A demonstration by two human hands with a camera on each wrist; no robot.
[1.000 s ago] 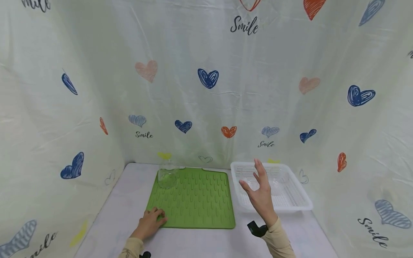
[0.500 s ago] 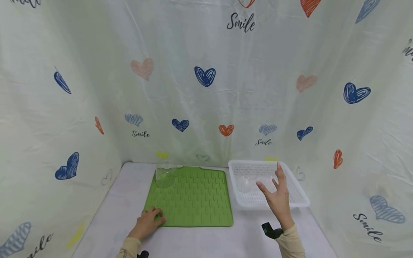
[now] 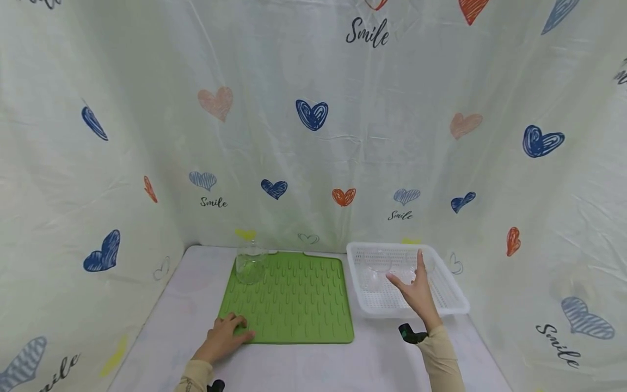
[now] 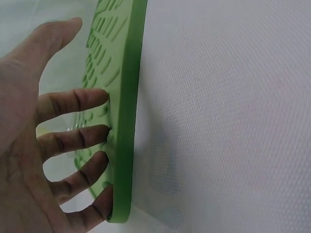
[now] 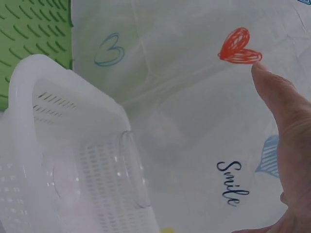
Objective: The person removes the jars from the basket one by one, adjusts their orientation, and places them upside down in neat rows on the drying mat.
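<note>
My left hand (image 3: 222,338) rests its fingertips on the near left corner of a green drying mat (image 3: 303,305) with raised ridges. The left wrist view shows those fingers (image 4: 73,140) spread and lightly bent along the mat's edge, the thumb lifted away. A clear glass vessel (image 3: 251,267) stands on the mat's far left corner. Over the near part of a white plastic basket (image 3: 413,314) hovers my right hand (image 3: 418,294), thumb and fingers apart, holding nothing. Inside the basket is clear glassware (image 3: 376,269); a round transparent rim (image 5: 133,170) shows in the right wrist view.
Mat and basket sit side by side on a white-covered table (image 3: 313,370). A pale curtain (image 3: 313,158) printed with hearts and "Smile" encloses the back and both sides. Each wrist carries a dark camera; the right one (image 3: 412,334) is near the basket's front edge.
My right hand has moved to the right over the basket, then dipped slightly forward, its thumb and fingers still apart. The left hand stays at the mat's corner.
</note>
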